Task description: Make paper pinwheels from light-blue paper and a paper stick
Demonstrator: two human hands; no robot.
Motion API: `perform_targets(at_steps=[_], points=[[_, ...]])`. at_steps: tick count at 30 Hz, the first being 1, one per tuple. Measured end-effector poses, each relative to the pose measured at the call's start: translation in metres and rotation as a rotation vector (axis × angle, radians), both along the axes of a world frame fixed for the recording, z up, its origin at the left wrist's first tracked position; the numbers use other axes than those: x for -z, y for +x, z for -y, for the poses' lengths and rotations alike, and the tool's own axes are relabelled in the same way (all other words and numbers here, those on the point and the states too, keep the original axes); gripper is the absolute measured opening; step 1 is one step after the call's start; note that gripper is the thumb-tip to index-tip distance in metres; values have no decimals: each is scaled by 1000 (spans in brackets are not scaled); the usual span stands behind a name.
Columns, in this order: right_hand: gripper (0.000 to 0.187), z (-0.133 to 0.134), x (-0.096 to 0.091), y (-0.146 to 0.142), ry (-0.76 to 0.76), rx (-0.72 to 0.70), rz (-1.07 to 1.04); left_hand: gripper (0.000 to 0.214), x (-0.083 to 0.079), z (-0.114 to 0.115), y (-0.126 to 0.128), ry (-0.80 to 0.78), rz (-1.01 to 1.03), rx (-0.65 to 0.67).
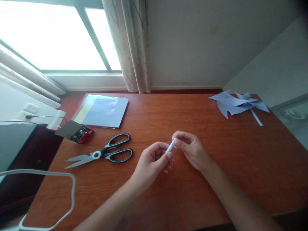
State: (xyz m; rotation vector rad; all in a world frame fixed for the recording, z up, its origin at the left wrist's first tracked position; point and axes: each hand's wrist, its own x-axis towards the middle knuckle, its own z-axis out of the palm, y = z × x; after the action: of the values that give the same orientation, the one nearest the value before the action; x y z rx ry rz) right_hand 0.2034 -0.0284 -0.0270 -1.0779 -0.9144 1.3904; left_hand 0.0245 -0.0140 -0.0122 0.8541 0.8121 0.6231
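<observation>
Between my two hands is a thin white rolled paper stick (171, 146), tilted up to the right above the table. My left hand (154, 158) is closed round its lower part, with the thumb along the near side. The fingertips of my right hand (190, 146) pinch its upper end. The lower end of the stick is hidden inside my left hand. Open-bladed scissors (102, 154) with black and grey handles lie to the left of my hands, blades pointing left.
White and pale yellow paper sheets (106, 110) lie at the back left. In front of them sits an open box (78, 132) of small metal pieces. Paper pinwheels (234, 104) lie at the back right. A white tube frame (73, 192) crosses the front left corner.
</observation>
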Motion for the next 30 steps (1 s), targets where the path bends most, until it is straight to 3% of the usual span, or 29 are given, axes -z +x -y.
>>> perform_targets(at_steps=[9,19,30], points=[[6,1,-1,1,32,-42,17,22,6,2,-6,239,-116,-36],[5,0,-5,3,104,-68,162,28,6,0,-3,243,-137,43],[2,1,-7,0,156,-97,135,28,6,-1,-9,443,-273,10]])
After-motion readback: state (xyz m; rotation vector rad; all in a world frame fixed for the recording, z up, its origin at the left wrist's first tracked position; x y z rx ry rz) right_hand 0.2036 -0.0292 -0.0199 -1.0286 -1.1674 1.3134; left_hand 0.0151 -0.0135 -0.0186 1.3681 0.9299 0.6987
